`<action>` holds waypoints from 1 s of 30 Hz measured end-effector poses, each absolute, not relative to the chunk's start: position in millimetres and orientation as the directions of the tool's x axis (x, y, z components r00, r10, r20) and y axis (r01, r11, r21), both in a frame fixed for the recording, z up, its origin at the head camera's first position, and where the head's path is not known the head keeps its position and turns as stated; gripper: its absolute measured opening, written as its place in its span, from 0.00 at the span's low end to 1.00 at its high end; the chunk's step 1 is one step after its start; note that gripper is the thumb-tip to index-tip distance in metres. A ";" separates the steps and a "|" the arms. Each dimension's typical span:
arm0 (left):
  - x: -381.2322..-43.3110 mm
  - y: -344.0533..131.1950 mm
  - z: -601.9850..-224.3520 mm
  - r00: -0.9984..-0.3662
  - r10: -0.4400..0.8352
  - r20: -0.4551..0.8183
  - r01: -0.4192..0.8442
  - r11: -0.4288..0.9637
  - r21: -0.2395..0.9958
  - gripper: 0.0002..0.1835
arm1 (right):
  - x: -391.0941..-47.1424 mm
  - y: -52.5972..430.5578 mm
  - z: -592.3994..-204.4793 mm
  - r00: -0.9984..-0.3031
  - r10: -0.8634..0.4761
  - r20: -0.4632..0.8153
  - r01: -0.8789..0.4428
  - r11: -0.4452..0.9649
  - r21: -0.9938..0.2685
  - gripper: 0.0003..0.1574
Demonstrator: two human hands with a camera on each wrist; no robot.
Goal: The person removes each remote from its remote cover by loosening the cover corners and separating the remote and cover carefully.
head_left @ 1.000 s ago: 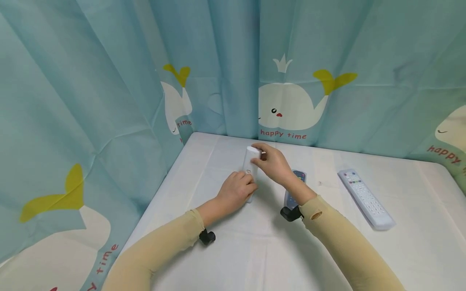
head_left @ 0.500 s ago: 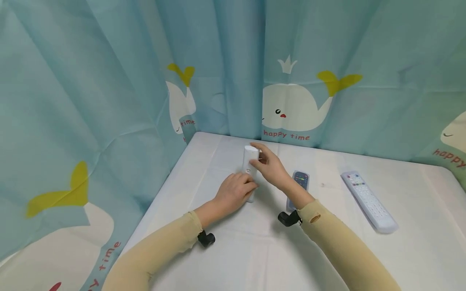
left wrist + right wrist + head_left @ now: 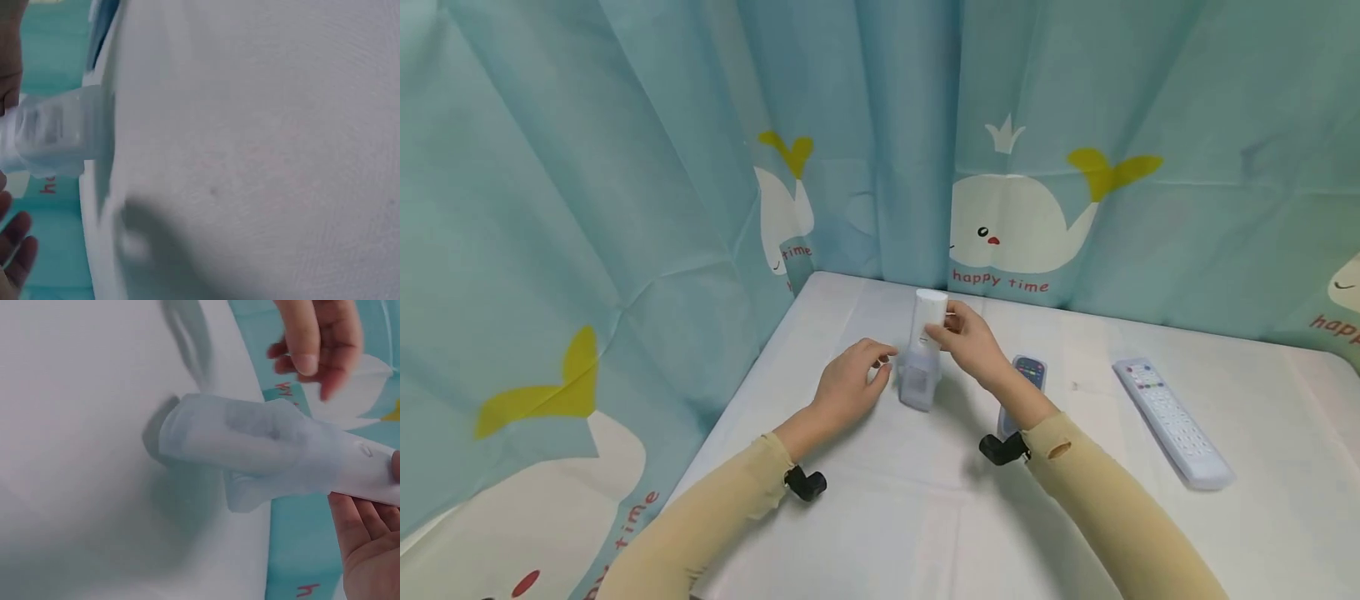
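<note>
A white remote control stands nearly upright over the table in the head view. Its lower part sits in a translucent silicone sleeve, bunched partway up in the right wrist view, while the upper part is bare. My right hand pinches the bare part between thumb and fingers. To the left of the sleeve, my left hand hovers apart from it with bent, relaxed fingers and nothing in them. The left wrist view shows the sleeve at the left edge, with left fingers below it.
A dark-buttoned remote in a clear cover lies partly hidden behind my right forearm. Farther right lies a white remote, also covered. The white table meets a blue whale-print curtain at the back and left.
My left hand has let go of the sleeved lower part and moved left, uncovering it. My right hand still holds the remote, now slightly farther right in view.
</note>
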State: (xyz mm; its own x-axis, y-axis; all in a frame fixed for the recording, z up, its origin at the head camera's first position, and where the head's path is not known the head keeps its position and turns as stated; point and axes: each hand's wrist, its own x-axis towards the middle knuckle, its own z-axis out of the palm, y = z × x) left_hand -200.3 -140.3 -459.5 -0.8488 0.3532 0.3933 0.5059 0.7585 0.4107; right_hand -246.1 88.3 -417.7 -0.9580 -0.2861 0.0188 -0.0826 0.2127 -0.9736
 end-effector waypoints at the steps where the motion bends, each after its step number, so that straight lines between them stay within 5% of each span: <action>1: -200.6 -141.3 -459.2 -0.875 0.331 0.354 0.470 0.758 0.453 0.11 | -247.4 90.7 -416.0 -0.961 -0.276 0.010 -0.067 0.198 -0.978 0.31; 7: -198.2 -139.2 -454.0 -0.954 0.273 0.123 0.277 0.647 0.710 0.14 | -252.9 102.2 -405.5 -0.981 -0.195 -0.015 0.002 0.065 -0.998 0.36; 13: -197.6 -130.9 -451.6 -0.941 0.338 -0.020 0.158 0.492 0.856 0.18 | -253.4 110.0 -399.6 -0.988 -0.151 -0.042 0.038 0.028 -0.999 0.33; 30: -204.3 -114.3 -446.1 -0.854 0.465 -0.234 -0.199 0.123 0.972 0.30 | -252.0 107.0 -404.1 -0.973 -0.198 -0.119 0.115 0.030 -0.993 0.32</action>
